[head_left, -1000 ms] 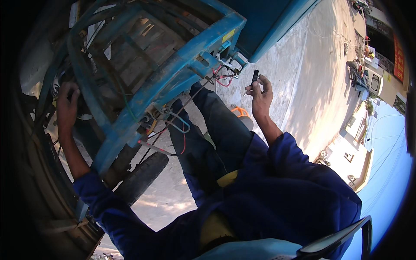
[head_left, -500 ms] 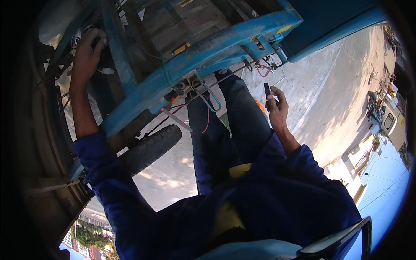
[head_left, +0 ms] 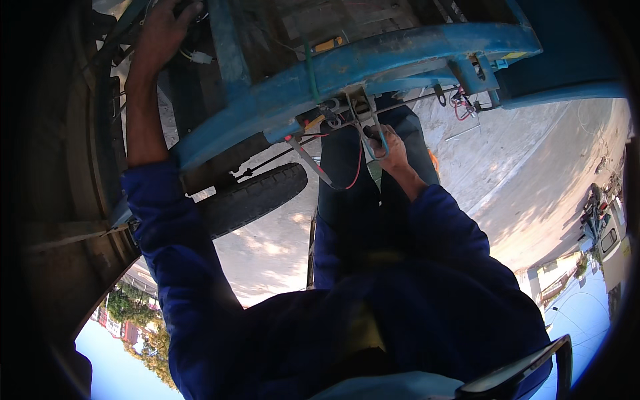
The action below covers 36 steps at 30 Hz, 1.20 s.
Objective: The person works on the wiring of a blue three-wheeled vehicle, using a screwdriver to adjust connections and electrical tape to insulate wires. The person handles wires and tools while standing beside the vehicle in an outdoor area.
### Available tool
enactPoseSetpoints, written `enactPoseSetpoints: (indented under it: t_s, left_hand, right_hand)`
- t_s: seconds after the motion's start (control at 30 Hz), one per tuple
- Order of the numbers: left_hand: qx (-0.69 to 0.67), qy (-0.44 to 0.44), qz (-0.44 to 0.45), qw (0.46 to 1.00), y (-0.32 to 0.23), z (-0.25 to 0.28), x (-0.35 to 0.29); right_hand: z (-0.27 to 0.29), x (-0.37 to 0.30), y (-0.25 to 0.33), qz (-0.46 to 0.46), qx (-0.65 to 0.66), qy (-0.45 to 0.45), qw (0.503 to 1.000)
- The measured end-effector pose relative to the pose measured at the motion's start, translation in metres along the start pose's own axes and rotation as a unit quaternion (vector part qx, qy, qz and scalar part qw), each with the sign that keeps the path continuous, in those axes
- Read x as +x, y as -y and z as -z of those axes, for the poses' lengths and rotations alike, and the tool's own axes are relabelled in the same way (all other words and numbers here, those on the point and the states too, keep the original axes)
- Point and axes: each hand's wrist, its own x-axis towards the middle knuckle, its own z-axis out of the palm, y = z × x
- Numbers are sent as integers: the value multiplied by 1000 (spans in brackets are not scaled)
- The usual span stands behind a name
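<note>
At the top left my left hand (head_left: pixel 167 30) reaches in behind the blue metal frame (head_left: pixel 280 103). Its fingers are curled around something dark, partly cut off by the picture's edge. Below the frame's middle, my right hand (head_left: pixel 392 148) is closed around a small black strip-like piece, mostly hidden by the fingers. Right beside that hand, pliers-like tool handles (head_left: pixel 365 123) hang from the frame, overlapping its fingers. A grey and red handle (head_left: pixel 308 160) and a thin red wire (head_left: pixel 357 177) dangle to their left. A white connector (head_left: pixel 199 57) on a wire lies below my left hand.
A black tyre (head_left: pixel 260 197) sits under the frame at left. A yellow-handled tool (head_left: pixel 327 45) rests inside the frame. Loose wires (head_left: pixel 461 105) hang at its right end, near a blue panel (head_left: pixel 567 73). Concrete ground (head_left: pixel 507 167) spreads to the right.
My right hand has moved left, from open ground to the hanging handles under the frame, still with the black piece. My left hand has shifted up in the picture as the view moved.
</note>
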Motion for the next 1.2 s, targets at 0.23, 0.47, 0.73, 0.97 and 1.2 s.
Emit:
enactPoseSetpoints:
  t_s: [0.23, 0.47, 0.73, 0.97, 1.2]
  left_hand:
    - [-60, -13, 29, 998, -30, 1, 1]
    - [-7, -27, -30, 999, -28, 3, 1]
    - [-1, -44, -24, 999, -28, 9, -2]
    - [-89, 33, 93, 991, -32, 3, 1]
    - [-61, 23, 38, 997, -20, -1, 3]
  right_hand:
    - [-5, -37, 57, 32, -22, 98, 994]
    - [15, -68, 128, 12, 174, 222, 959]
    - [6, -75, 169, -89, 452, 212, 862]
    - [-27, -42, 42, -215, 364, 63, 904]
    - [-73, 11, -74, -180, 399, -70, 896]
